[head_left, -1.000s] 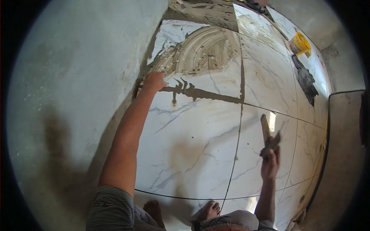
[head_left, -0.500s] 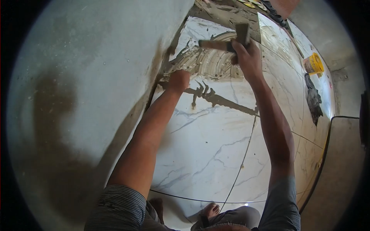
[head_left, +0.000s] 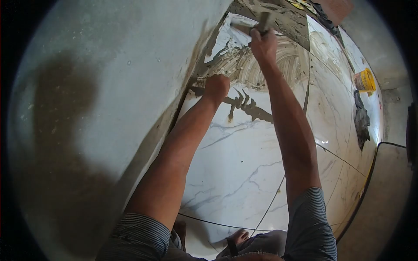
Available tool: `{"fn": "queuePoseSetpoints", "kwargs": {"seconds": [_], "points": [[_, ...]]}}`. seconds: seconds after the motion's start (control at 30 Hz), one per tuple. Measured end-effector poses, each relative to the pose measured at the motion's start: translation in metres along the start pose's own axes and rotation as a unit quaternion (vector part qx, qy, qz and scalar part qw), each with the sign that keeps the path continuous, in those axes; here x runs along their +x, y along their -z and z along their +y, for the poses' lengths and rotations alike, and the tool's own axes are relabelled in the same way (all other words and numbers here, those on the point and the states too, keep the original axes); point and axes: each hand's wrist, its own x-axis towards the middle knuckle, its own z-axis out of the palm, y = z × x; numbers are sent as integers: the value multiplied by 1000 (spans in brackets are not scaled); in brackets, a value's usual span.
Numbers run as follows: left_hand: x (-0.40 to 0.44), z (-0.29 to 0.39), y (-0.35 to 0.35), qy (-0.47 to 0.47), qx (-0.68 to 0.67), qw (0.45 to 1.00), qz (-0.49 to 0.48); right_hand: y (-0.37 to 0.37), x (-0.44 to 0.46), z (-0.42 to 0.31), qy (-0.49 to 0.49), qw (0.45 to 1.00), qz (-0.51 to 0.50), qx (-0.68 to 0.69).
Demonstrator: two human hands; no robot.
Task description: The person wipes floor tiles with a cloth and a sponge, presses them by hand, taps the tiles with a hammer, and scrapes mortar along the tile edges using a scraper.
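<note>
My right hand (head_left: pixel 264 47) grips a trowel (head_left: pixel 264 21) by its thick handle over the far end of the tiled floor. The trowel's flat part is smeared by motion and points left. Below and around it, grey-cream mortar (head_left: pixel 278 65) is spread in curved ridges over a white marbled surface. My left hand (head_left: pixel 217 87) is closed in a fist at the near left edge of this mortar, close to the wall. Whatever its fingers may hold is hidden. A darker mortar strip (head_left: pixel 261 114) runs along the near side, with finger-like smears, partly behind my right forearm.
A bare grey wall (head_left: pixel 109 87) rises close on the left. White marbled tiles (head_left: pixel 230 156) cover the floor towards my feet. At the right stand a yellow bucket (head_left: pixel 365 81) and a crumpled dark bag or cloth (head_left: pixel 361 119). Rough mortar bed (head_left: pixel 283 19) shows at the far end.
My right hand has swung left and farther away with the trowel. My left hand stays closed at the mortar's edge. The whole view has shifted slightly, moving the scene right.
</note>
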Motion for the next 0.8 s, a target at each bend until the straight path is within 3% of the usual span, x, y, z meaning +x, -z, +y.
{"fn": "queuePoseSetpoints", "kwargs": {"seconds": [0.03,0.1,0.17,0.2,0.23,0.3,0.33,0.37,0.43,0.47,0.5,0.57,0.6,0.63,0.7,0.8], "points": [[-2,2,1,-2,0,1000,-1,0,3,5,-11,995,-47,-88],[0,3,4,10,-6,1000,25,2,-5,-1,-25,996,-33,-76],[2,5,13,20,6,1000,-10,0,-25,-12,24,988,29,147],[3,7,14,27,17,999,-42,-4,-19,7,68,995,41,55],[3,4,12,27,18,999,-43,-4,-12,8,68,995,41,56],[1,5,12,20,4,1000,-16,2,-7,5,34,991,-17,-130],[10,1,15,20,9,1000,-9,0,-12,2,2,1000,4,12],[11,-1,15,22,25,999,-35,-3,-16,-2,2,1000,1,15],[5,5,13,24,31,997,-69,2,-24,-11,55,995,20,-78],[5,3,15,25,16,998,-54,-2,-8,8,10,987,-49,-149],[1,4,15,23,-3,999,-45,2,-19,7,3,987,-49,-150],[12,-1,15,22,7,999,-41,1,-26,-11,-34,995,8,94],[4,2,10,24,6,998,-55,-5,-28,7,43,995,47,77],[-2,7,10,28,0,998,-63,-4,-27,15,35,996,42,72],[5,5,14,48,0,993,-110,-3,-17,16,-11,997,-42,-66],[17,-1,16,52,3,992,-112,-2,-26,7,24,1000,2,9]]}}
